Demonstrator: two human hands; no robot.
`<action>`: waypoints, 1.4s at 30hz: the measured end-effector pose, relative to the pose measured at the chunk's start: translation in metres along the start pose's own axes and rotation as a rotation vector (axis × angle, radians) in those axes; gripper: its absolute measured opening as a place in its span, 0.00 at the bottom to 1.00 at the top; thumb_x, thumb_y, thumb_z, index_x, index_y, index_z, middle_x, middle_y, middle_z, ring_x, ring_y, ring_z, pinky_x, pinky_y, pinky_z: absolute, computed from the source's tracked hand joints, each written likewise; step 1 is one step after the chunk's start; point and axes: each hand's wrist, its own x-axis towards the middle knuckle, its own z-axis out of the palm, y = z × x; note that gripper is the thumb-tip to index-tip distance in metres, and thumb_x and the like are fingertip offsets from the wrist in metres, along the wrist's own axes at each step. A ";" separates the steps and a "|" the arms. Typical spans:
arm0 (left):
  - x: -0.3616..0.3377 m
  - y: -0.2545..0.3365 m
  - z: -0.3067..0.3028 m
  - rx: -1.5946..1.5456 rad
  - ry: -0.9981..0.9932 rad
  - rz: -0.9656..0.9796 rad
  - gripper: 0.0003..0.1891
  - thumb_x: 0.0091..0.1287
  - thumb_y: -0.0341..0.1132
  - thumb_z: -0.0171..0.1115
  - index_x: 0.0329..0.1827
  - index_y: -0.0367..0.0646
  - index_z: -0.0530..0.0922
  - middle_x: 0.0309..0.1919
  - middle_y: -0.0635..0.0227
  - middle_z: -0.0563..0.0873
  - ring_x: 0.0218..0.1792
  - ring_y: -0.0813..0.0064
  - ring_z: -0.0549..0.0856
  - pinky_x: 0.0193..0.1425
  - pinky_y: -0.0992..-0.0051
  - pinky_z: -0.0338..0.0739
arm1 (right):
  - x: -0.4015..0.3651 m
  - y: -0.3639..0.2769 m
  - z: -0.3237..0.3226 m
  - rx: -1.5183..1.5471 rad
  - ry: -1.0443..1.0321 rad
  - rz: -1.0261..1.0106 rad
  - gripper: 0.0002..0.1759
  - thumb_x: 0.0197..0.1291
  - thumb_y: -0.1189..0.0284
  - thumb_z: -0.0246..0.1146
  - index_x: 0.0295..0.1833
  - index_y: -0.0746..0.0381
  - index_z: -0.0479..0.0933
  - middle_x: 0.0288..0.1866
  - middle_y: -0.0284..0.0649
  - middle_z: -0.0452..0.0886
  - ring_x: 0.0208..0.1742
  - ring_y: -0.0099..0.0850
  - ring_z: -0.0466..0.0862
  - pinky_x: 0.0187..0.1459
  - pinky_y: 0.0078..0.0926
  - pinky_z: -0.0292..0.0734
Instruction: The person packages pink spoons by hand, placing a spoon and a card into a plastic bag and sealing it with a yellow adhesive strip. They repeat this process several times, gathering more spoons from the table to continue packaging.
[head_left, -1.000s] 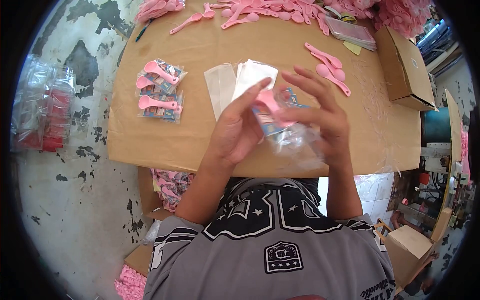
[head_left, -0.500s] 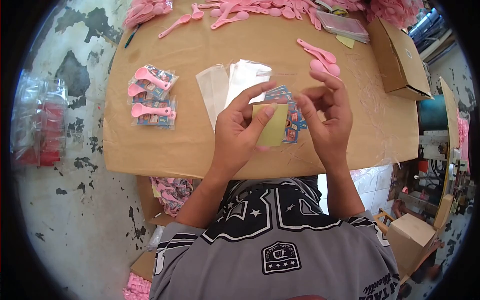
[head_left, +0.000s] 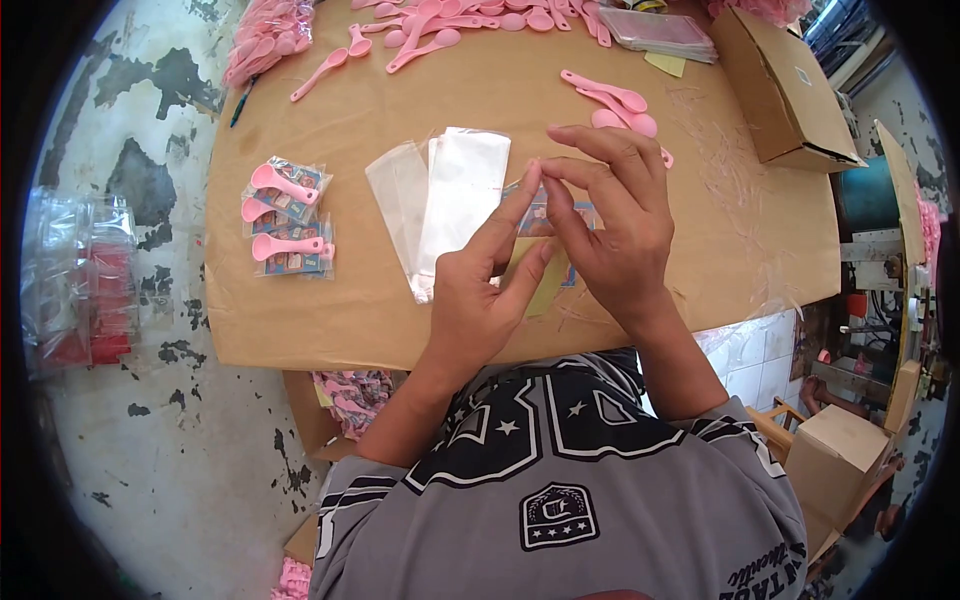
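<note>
Filled spoon packets [head_left: 285,215], table's [head_left: 330,320] left part: three. Clear empty bags [head_left: 440,195], table's middle: two. Loose pink spoons [head_left: 610,100], table's right half: three visible. Cardboard box [head_left: 785,90], table's right edge: one. Printed card [head_left: 535,218], table's near middle: one, held by two hands, left hand [head_left: 480,290] and right hand [head_left: 610,230].

The cardboard sheet [head_left: 300,310] on the table is matt, brown and lightly creased. The clear plastic sleeves [head_left: 455,195] look thin and glossy. The spoons [head_left: 600,95] are smooth pink plastic. The printed packet [head_left: 538,220] has shiny film. The floor [head_left: 150,400] is rough, flaking painted concrete.
</note>
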 end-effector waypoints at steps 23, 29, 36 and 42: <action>-0.012 -0.005 -0.037 -0.426 -0.029 -0.192 0.31 0.81 0.31 0.63 0.85 0.43 0.64 0.53 0.59 0.94 0.42 0.83 0.91 0.26 0.84 0.84 | 0.067 -0.096 -0.196 1.748 -1.426 -0.356 0.11 0.71 0.70 0.59 0.35 0.62 0.82 0.31 0.43 0.81 0.31 0.43 0.85 0.30 0.41 0.78; -0.017 -0.008 -0.034 -0.423 -0.054 -0.156 0.31 0.81 0.33 0.64 0.85 0.41 0.64 0.51 0.59 0.95 0.42 0.83 0.92 0.26 0.84 0.85 | 0.079 -0.097 -0.202 1.727 -1.558 -0.369 0.08 0.71 0.73 0.59 0.44 0.65 0.81 0.41 0.46 0.82 0.42 0.44 0.84 0.41 0.40 0.78; -0.018 0.002 -0.039 -0.464 -0.027 -0.178 0.31 0.81 0.33 0.64 0.83 0.39 0.65 0.51 0.56 0.94 0.45 0.80 0.93 0.29 0.82 0.87 | 0.080 -0.093 -0.212 1.703 -1.638 -0.463 0.12 0.70 0.75 0.58 0.53 0.67 0.81 0.54 0.49 0.83 0.56 0.45 0.82 0.54 0.38 0.77; -0.014 -0.003 -0.035 -0.472 -0.036 -0.168 0.30 0.81 0.32 0.64 0.83 0.38 0.66 0.52 0.56 0.94 0.47 0.78 0.93 0.32 0.80 0.90 | 0.082 -0.097 -0.225 1.587 -1.567 -0.697 0.18 0.70 0.78 0.57 0.62 0.70 0.81 0.64 0.52 0.84 0.67 0.46 0.81 0.65 0.36 0.77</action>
